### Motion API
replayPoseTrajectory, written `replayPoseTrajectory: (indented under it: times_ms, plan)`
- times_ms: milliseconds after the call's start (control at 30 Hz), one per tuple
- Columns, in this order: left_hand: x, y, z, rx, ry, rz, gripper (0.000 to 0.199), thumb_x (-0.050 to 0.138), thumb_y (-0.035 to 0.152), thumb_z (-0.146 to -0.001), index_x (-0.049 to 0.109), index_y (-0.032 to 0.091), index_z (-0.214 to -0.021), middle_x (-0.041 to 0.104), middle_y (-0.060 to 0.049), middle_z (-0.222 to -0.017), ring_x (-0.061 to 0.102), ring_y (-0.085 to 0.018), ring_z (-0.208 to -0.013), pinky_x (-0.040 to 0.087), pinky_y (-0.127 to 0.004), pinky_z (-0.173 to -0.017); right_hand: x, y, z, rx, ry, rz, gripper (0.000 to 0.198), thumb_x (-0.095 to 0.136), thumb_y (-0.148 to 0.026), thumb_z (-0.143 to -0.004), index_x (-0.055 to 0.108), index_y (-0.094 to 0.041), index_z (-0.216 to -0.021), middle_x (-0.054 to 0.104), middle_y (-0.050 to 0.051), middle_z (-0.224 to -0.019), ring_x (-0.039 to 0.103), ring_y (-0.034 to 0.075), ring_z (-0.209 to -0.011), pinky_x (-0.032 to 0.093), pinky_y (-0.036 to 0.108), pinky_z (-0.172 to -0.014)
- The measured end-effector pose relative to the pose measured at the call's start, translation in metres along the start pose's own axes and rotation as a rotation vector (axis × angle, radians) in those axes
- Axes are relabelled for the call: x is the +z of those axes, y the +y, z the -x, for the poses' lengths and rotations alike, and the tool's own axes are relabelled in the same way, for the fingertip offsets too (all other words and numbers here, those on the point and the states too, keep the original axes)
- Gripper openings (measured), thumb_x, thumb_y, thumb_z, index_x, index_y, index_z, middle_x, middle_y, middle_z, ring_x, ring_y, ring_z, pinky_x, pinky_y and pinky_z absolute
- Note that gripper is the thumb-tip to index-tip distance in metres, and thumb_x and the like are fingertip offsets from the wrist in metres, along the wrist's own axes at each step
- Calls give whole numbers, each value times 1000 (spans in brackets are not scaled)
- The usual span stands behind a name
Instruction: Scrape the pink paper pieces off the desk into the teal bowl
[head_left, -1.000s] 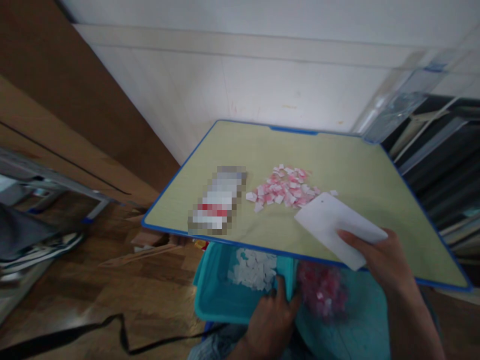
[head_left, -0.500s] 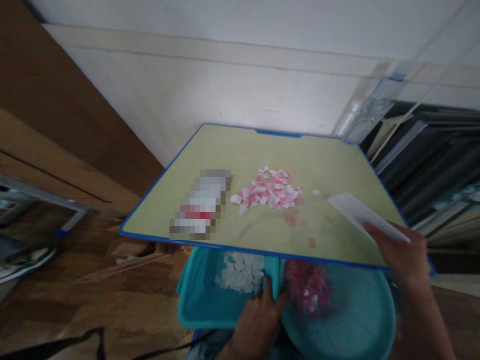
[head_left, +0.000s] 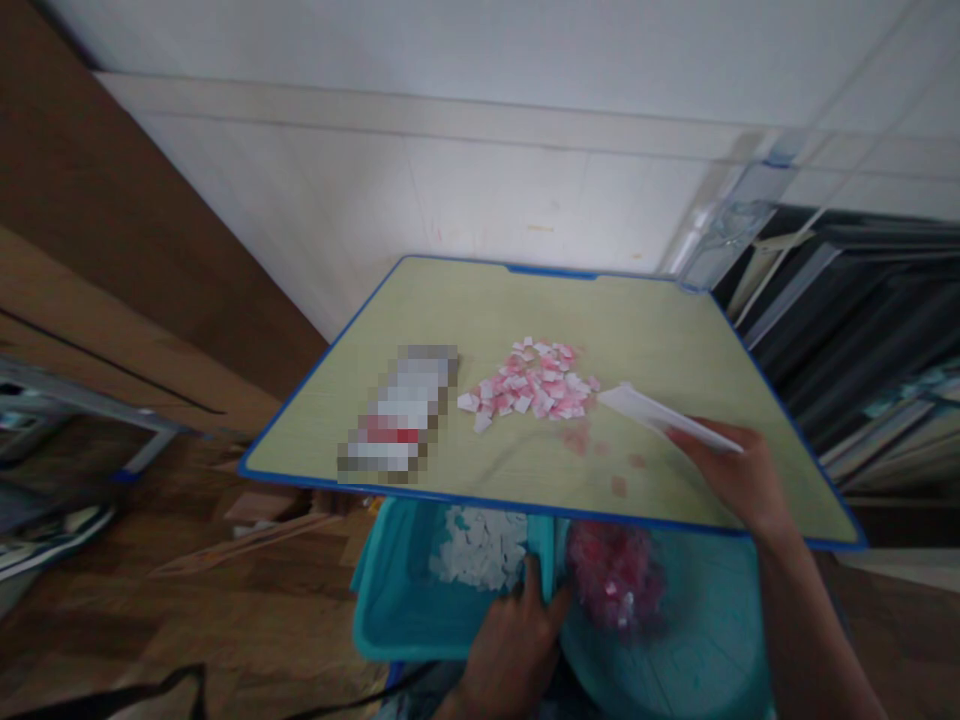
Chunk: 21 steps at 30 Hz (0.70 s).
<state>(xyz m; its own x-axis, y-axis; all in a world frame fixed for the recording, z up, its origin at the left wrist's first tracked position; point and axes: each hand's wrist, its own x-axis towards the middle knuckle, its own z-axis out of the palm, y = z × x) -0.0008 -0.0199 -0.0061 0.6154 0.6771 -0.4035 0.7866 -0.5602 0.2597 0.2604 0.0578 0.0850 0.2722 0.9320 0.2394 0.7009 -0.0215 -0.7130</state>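
Note:
In my right hand [head_left: 739,470] is a flat white strip [head_left: 645,405], perhaps folded paper or card. Its far end meets the right edge of a pile of small pink and white paper squares [head_left: 536,382]. The pile lies on a yellow-green board [head_left: 450,300] with a blue rim. Below the board's near edge, my left hand [head_left: 517,635] pinches the rim of a rectangular teal tub [head_left: 420,625], index finger inside and thumb on the right. White paper pieces [head_left: 484,545] lie in that tub.
A blurred-out, phone-like object [head_left: 405,410] lies on the board's left. A round teal basin [head_left: 697,610] holds a clear bag with pink contents [head_left: 615,580]. Behind the board's right corner stands a clear plastic bottle [head_left: 727,235] by the wall. A shoe [head_left: 56,540] shows at far left.
My right hand has moved left with the white strip, whose tip has reached the pile's right edge. The stray square there no longer shows separately. My left hand stays on the tub rim.

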Motion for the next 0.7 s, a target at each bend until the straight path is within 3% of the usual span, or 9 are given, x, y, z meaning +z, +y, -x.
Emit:
replayPoseTrajectory:
  times_ms: [233, 400, 533, 700]
  plan:
    - [-1, 0, 1, 1, -12, -5, 56, 42, 10, -79, 34, 28, -131, 26, -24, -136, 60, -27, -90, 49, -40, -72, -2, -3, -1, -242, -224, -58, 27, 51, -33, -82, 69, -21, -97, 70, 5, -100, 66, 23, -89, 53, 34, -79]
    - [-2, 0, 0, -5, -9, -21, 58, 43, 9, -78, 33, 29, -132, 29, -23, -135, 60, -26, -89, 49, -39, -71, -22, -10, 7, -213, -381, -126, 25, 51, -32, -81, 70, -25, -94, 69, 4, -100, 65, 24, -91, 52, 37, -82]
    - [0, 1, 0, -3, 20, -29, 57, 44, 10, -79, 33, 29, -132, 29, -23, -135, 59, -26, -90, 49, -39, -71, -27, -9, 5, -168, -338, -116, 26, 52, -34, -81, 71, -23, -94, 69, 5, -100, 65, 25, -91, 52, 35, -82]
    - [0, 0, 1, 4, 15, -34, 54, 41, 11, -80, 34, 29, -131, 32, -24, -133, 60, -26, -88, 49, -39, -69, -13, -5, -6, -194, -320, -124, 26, 53, -33, -81, 70, -24, -98, 69, 4, -102, 65, 24, -92, 52, 35, -81]
